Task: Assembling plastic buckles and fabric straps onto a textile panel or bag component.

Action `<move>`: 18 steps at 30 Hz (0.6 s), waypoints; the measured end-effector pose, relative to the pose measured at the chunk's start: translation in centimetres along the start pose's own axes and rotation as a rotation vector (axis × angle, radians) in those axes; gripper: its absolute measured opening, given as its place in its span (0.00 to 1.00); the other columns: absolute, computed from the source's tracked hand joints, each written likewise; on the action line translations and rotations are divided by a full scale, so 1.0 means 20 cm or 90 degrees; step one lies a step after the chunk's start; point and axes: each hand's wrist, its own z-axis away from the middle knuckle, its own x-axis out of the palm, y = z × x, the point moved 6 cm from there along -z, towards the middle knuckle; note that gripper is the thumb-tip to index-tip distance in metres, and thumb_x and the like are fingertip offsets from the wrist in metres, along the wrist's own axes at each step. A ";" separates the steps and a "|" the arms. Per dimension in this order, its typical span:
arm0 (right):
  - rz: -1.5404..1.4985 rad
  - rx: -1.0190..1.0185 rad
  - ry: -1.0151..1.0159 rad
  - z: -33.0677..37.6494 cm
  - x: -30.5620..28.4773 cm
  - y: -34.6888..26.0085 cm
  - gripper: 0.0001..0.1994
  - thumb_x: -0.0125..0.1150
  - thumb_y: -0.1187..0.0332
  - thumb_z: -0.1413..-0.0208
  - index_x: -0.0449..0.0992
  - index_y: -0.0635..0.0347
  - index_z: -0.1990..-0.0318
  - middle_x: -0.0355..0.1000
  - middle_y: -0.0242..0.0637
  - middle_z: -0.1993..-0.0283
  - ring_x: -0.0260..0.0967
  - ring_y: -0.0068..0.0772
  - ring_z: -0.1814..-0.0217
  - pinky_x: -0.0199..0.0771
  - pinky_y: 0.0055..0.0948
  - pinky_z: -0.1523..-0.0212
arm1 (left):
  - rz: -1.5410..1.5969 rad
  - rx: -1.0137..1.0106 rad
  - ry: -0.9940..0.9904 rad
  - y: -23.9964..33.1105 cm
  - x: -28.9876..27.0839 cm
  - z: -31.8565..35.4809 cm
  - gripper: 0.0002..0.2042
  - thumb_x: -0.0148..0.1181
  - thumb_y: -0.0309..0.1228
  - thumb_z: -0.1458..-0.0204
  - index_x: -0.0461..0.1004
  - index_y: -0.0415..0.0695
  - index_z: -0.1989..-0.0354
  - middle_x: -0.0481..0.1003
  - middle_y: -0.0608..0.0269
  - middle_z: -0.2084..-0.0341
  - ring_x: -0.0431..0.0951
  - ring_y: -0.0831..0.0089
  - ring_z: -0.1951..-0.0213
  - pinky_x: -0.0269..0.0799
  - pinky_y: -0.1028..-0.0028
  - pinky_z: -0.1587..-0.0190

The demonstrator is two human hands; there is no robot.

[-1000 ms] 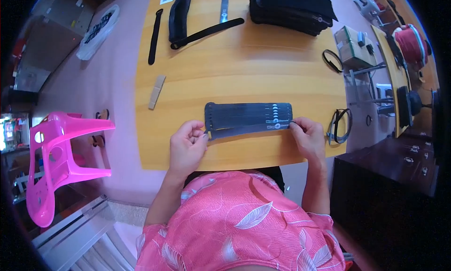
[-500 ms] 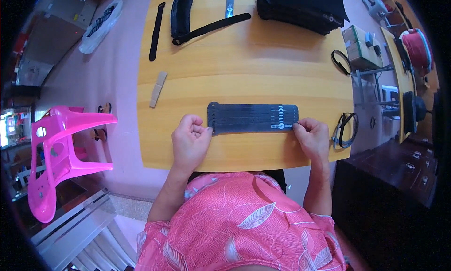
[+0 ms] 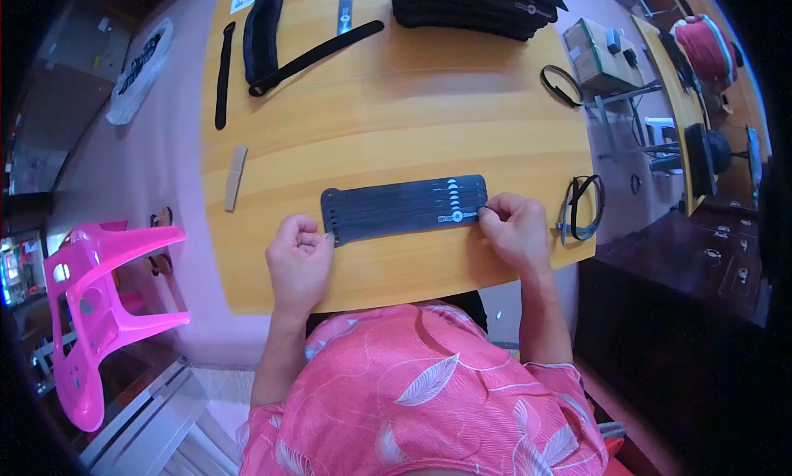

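Note:
A fanned set of black hook-and-loop straps [image 3: 384, 210] lies near the table's front edge, overlapping in a flat, slightly tilted row. White print and crescent marks show toward its right end. My left hand [image 3: 299, 266] has its fingers curled, and the thumb and fingertips pinch the near left corner. At the other end, my right hand [image 3: 518, 233] pinches the near right corner between thumb and bent forefinger. Its remaining fingers are folded in and partly hidden.
On the wooden table [image 3: 396, 129] stands a thick black stack [image 3: 474, 10] at the back. Loose black straps [image 3: 318, 57] lie back left, a beige strip [image 3: 236, 179] at left, and looped black straps [image 3: 584, 208] at right. A pink stool [image 3: 91, 311] is on the left.
My view has shifted, so the table sits further left in the picture. The strap set is turned slightly, its right end farther from me. Both hands stay at its near corners.

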 end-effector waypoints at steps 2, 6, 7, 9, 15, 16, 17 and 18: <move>0.004 -0.008 0.008 0.01 -0.01 0.00 0.08 0.60 0.69 0.57 0.79 0.66 0.73 0.74 0.46 0.78 0.74 0.32 0.77 0.72 0.30 0.71 | -0.004 -0.005 0.000 0.00 0.01 0.00 0.09 0.60 0.16 0.54 0.67 0.38 0.67 0.68 0.71 0.80 0.68 0.89 0.78 0.62 0.87 0.76; 0.018 -0.007 0.013 0.00 0.00 -0.01 0.08 0.59 0.69 0.57 0.79 0.65 0.74 0.74 0.47 0.78 0.75 0.36 0.76 0.73 0.31 0.71 | 0.002 0.000 -0.002 0.00 0.00 0.00 0.09 0.60 0.16 0.55 0.67 0.38 0.67 0.68 0.71 0.80 0.67 0.89 0.78 0.62 0.87 0.77; 0.031 -0.010 0.018 0.00 0.00 -0.01 0.08 0.58 0.69 0.57 0.79 0.65 0.74 0.74 0.47 0.78 0.75 0.37 0.76 0.73 0.32 0.71 | 0.008 0.006 -0.002 0.01 0.00 0.00 0.09 0.60 0.16 0.55 0.67 0.38 0.68 0.69 0.71 0.80 0.67 0.89 0.78 0.62 0.87 0.77; 0.037 -0.015 0.017 0.01 0.00 -0.02 0.08 0.58 0.68 0.57 0.79 0.65 0.74 0.74 0.47 0.78 0.75 0.38 0.76 0.73 0.33 0.70 | 0.006 -0.001 0.004 0.01 0.00 0.00 0.09 0.60 0.16 0.55 0.67 0.38 0.68 0.69 0.71 0.80 0.67 0.89 0.78 0.62 0.87 0.77; 0.040 -0.013 0.027 0.02 0.00 -0.01 0.08 0.57 0.69 0.56 0.79 0.64 0.73 0.74 0.46 0.78 0.75 0.39 0.76 0.74 0.33 0.70 | 0.001 -0.005 0.016 0.00 0.00 0.00 0.09 0.60 0.16 0.55 0.68 0.39 0.68 0.69 0.71 0.81 0.67 0.89 0.79 0.62 0.87 0.78; 0.050 -0.011 0.029 0.02 0.00 -0.01 0.08 0.57 0.69 0.56 0.79 0.64 0.73 0.74 0.46 0.78 0.75 0.39 0.76 0.74 0.33 0.69 | -0.006 -0.002 0.009 0.02 0.01 0.00 0.09 0.60 0.17 0.55 0.68 0.39 0.69 0.69 0.71 0.81 0.67 0.89 0.79 0.62 0.86 0.78; 0.060 -0.008 0.031 0.01 0.00 -0.01 0.08 0.57 0.69 0.56 0.78 0.64 0.73 0.74 0.46 0.78 0.75 0.39 0.76 0.74 0.33 0.69 | -0.012 0.002 0.001 0.02 0.01 0.00 0.08 0.61 0.17 0.55 0.68 0.39 0.69 0.69 0.70 0.82 0.67 0.89 0.79 0.62 0.86 0.78; 0.055 -0.009 0.037 0.01 0.00 0.00 0.08 0.57 0.69 0.57 0.78 0.64 0.74 0.74 0.46 0.78 0.75 0.39 0.76 0.73 0.33 0.70 | -0.013 0.002 0.003 0.02 0.01 0.00 0.08 0.61 0.17 0.55 0.68 0.39 0.69 0.69 0.70 0.82 0.67 0.89 0.79 0.62 0.86 0.78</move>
